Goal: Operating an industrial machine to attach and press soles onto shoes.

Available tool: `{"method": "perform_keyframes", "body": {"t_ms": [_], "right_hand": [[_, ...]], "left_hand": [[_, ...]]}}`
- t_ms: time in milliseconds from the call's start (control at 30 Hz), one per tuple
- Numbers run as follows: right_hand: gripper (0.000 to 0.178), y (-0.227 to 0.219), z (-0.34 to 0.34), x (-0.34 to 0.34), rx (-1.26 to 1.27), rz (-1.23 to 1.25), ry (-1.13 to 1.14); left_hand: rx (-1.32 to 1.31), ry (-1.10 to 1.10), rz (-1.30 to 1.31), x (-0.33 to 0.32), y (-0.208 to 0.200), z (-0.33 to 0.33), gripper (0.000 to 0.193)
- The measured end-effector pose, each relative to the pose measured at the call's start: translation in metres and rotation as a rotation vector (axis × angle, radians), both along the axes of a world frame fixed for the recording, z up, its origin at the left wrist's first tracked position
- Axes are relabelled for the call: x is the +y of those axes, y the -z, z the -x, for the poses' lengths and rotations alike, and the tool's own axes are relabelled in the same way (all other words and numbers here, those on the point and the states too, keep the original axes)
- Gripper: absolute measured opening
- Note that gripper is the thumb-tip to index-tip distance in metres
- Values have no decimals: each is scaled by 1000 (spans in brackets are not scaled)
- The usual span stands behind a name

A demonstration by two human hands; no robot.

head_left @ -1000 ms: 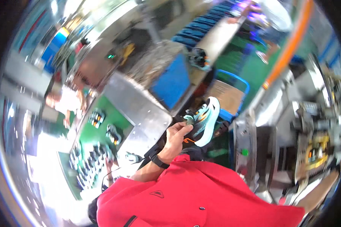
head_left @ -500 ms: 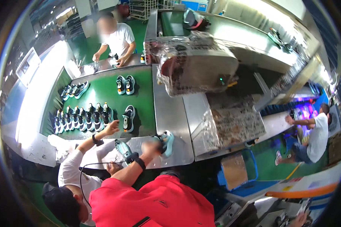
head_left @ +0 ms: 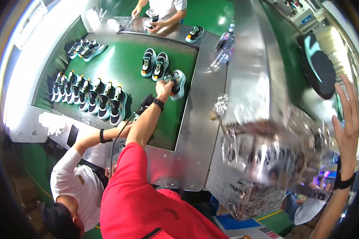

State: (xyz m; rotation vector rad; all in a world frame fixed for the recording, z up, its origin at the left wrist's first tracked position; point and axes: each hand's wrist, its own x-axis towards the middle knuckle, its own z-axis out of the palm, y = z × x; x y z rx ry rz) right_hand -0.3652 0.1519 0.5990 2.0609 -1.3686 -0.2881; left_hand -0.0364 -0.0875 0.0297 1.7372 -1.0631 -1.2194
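— Half a second back the left hand held the sneaker near the table's steel edge; now that arm is stretched out over the green mat and the shoe is down beside the pair standing there. Agree?

— Yes. Left hand (head_left: 164,88) is clamped around the heel end of the teal-soled sneaker (head_left: 178,84), which sits on the green table (head_left: 119,63) just right of the upright pair of sneakers (head_left: 155,64), close to the mat's border with the steel rim (head_left: 195,131).

— And the other hand?

— Right hand (head_left: 348,119) is raised at the far right, fingers spread apart, holding nothing, next to the foil-wrapped machine housing (head_left: 267,135).

— What could go wrong from here, in your view?

— The shoe looks tilted toward the rim; let go at that angle and I'd judge it could roll onto the steel strip, or knock the neighbouring pair askew. Also, a co-worker in white (head_left: 77,179) has an arm and a black cable (head_left: 121,135) directly under the outstretched forearm, so pulling back carelessly might snag it.

— The long row of sneakers (head_left: 87,95)?

— Well apart, on the left; no danger there.
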Motion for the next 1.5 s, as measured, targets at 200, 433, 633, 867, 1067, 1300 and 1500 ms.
{"method": "perform_keyframes", "body": {"t_ms": [200,433,633,867,1067,1300,1500], "right_hand": [[50,24,8,-80,-48,-90,-187],[46,24,26,-92,-49,59,-256],[48,-43,33,-40,-368,552,-172],[29,-82,5,189,-957,775,110],[29,11,-36,396,-1488,906,452],[71,145,-155,611,-1758,1547,727],[55,216,-276,731,-1298,1945,1051]], "left_hand": [[-331,234,333,-46,37,14,62],[308,408,74,156,5,60,34],[715,831,-349,322,-104,63,17],[1119,1553,-290,360,-269,128,60],[1624,1731,-829,469,-370,204,90],[1326,1903,-1011,658,-361,192,48],[929,2297,-307,837,-353,147,44]]}}
